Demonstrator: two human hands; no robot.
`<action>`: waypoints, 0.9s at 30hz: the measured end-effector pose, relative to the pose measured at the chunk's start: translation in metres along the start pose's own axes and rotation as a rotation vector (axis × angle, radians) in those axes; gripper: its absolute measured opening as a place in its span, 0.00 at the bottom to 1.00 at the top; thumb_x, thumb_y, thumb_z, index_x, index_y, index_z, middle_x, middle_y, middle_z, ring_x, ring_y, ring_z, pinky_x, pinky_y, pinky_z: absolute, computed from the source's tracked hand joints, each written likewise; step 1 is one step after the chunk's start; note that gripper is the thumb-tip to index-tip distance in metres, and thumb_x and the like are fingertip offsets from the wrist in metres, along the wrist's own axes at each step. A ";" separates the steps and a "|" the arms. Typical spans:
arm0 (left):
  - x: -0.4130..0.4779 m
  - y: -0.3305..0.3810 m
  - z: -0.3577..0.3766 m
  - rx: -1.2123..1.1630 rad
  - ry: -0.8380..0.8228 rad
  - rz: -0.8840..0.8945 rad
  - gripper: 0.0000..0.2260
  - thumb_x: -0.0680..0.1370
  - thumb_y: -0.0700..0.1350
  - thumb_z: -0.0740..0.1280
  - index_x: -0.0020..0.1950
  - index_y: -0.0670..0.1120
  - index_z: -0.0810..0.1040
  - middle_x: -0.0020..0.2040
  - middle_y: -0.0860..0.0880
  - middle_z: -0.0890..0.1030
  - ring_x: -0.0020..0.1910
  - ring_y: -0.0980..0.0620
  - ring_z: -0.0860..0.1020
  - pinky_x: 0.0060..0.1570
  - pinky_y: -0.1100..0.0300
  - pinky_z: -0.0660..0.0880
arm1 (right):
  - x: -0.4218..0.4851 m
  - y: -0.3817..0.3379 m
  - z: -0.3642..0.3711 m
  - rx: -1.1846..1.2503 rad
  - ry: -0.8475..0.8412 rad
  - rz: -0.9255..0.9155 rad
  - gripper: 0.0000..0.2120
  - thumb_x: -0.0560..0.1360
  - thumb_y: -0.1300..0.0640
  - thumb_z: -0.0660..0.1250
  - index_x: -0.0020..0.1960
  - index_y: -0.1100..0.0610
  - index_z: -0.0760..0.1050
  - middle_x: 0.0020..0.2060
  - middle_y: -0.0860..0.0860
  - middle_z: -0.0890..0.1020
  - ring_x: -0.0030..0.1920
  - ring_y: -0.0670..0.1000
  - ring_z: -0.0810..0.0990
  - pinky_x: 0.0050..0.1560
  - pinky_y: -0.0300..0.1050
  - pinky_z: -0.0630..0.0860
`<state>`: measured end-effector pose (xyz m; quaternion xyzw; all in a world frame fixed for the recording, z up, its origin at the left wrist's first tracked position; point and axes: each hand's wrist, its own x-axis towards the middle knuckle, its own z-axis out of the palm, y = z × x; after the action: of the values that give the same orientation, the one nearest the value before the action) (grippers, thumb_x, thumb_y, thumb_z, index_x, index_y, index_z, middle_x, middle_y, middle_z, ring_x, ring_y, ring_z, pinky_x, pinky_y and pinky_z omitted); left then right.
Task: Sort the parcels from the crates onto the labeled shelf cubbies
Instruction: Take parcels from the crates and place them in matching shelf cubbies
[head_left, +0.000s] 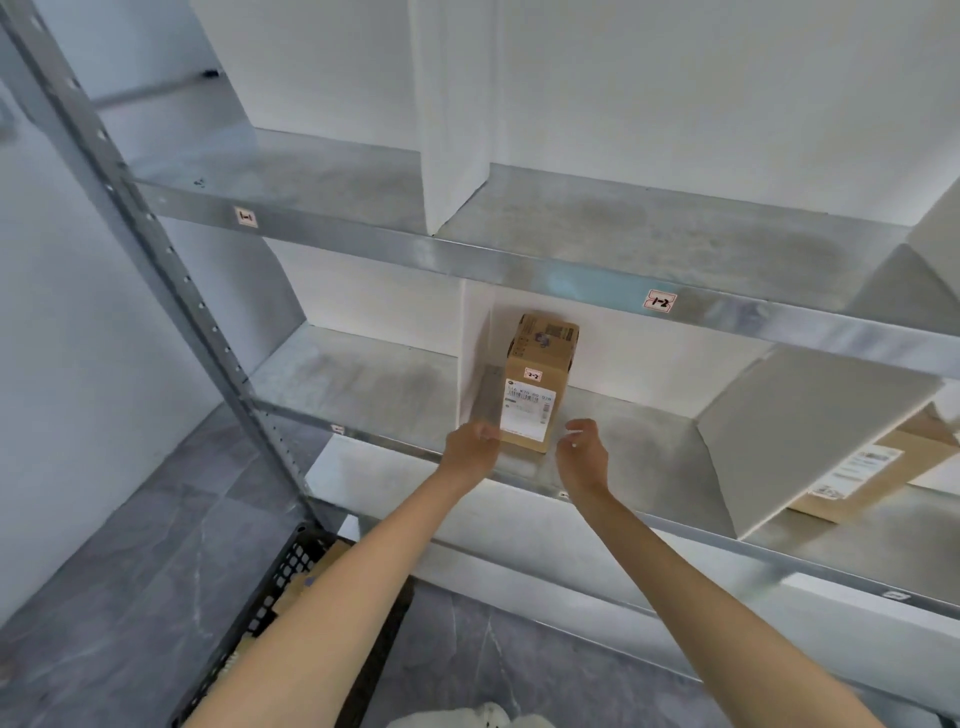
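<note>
At the front edge of the grey metal shelf (363, 384), your left hand (475, 441) meets the upright brown cardboard parcel (535, 384), fingers too blurred to tell. Your right hand (582, 452) hangs just beside it, fingers loosely curled, empty.

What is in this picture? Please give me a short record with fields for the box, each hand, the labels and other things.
box: box, upright on middle shelf, close beside white divider, tagged 2-2
left hand: left hand at box's lower left edge; blurred, hold unclear
right hand: right hand apart from box, on its right, fingers loosely curled, empty
labels: 1-1 and 1-2 on upper shelf edge
other: parcel far right, partly hidden by a leaning white panel; black crate lower left
</note>
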<state>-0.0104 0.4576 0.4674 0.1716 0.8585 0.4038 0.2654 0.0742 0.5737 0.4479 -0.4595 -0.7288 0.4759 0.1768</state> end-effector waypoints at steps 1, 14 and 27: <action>-0.008 -0.002 -0.006 -0.013 0.001 0.019 0.13 0.78 0.40 0.58 0.58 0.42 0.78 0.58 0.44 0.79 0.58 0.45 0.76 0.58 0.56 0.72 | -0.009 -0.001 0.001 0.011 0.031 -0.032 0.11 0.77 0.65 0.55 0.58 0.61 0.69 0.52 0.57 0.78 0.52 0.60 0.77 0.47 0.46 0.73; -0.171 -0.141 -0.149 -0.275 0.302 0.075 0.09 0.80 0.39 0.59 0.44 0.42 0.78 0.37 0.47 0.81 0.39 0.52 0.80 0.41 0.65 0.75 | -0.203 -0.045 0.087 0.158 -0.181 -0.377 0.08 0.80 0.62 0.55 0.50 0.59 0.72 0.40 0.52 0.77 0.39 0.50 0.75 0.44 0.43 0.73; -0.300 -0.336 -0.240 -0.370 0.546 -0.371 0.09 0.79 0.38 0.61 0.42 0.45 0.77 0.36 0.49 0.80 0.38 0.51 0.79 0.46 0.58 0.76 | -0.323 -0.015 0.245 -0.156 -0.709 -0.388 0.09 0.79 0.61 0.57 0.46 0.56 0.75 0.35 0.52 0.79 0.37 0.52 0.77 0.38 0.41 0.71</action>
<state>0.0601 -0.0459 0.4271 -0.1516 0.8266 0.5280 0.1219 0.0627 0.1711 0.3996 -0.1331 -0.8516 0.5058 -0.0344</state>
